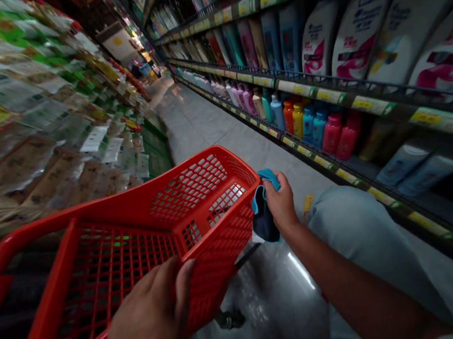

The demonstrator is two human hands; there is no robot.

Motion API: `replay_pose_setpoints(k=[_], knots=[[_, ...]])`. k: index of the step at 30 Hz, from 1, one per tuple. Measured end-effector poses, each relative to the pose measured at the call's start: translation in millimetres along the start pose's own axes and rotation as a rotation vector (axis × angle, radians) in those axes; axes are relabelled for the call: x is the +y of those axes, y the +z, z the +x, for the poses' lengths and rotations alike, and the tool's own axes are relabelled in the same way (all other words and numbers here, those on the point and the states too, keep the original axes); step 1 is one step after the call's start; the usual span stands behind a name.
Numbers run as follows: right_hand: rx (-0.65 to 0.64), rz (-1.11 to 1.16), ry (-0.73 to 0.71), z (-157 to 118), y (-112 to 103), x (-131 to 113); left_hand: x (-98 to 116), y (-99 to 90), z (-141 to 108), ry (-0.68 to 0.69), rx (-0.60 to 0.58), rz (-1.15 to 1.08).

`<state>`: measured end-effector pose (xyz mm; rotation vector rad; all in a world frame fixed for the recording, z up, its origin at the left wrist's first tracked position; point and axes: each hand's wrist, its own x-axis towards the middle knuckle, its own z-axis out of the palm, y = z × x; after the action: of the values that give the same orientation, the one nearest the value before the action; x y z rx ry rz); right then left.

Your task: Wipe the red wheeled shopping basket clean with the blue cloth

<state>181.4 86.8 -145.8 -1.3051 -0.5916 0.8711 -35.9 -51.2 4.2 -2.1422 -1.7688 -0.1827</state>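
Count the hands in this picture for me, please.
2. The left hand grips the side of a red plastic shopping cart; the right hand, beside the cart's front corner, holds a navy and teal fabric item. The far aisle is too dim to rule out others.

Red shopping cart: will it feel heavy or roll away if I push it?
The red plastic cart seems light for its size, since its walls are mostly holes. With a small wheel on the shiny tile floor, it probably rolls easily.
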Motion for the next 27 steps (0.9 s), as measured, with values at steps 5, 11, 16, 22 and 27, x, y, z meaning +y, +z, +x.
replay_pose_setpoints(k=[5,11,16,22,27], knots=[[-0.022,-0.065,-0.132,-48.7,-16.1,-13.2,96.1,35.5,62.1,0.19,0.011,-0.023],[-0.161,-0.024,-0.275,-91.8,-40.3,-3.9,117.0,42.5,52.7,0.223,-0.006,-0.006],[-0.1,0.054,0.256,-75.2,-33.2,44.9,108.9,35.4,37.9,0.252,0.075,0.012],[-0.322,0.128,0.053,-52.7,-21.5,2.3,103.1,29.8,23.1,0.257,0.077,-0.014],[-0.314,-0.017,0.007,-42.3,-19.8,12.7,105.2,23.7,8.9,0.27,0.082,-0.063]])
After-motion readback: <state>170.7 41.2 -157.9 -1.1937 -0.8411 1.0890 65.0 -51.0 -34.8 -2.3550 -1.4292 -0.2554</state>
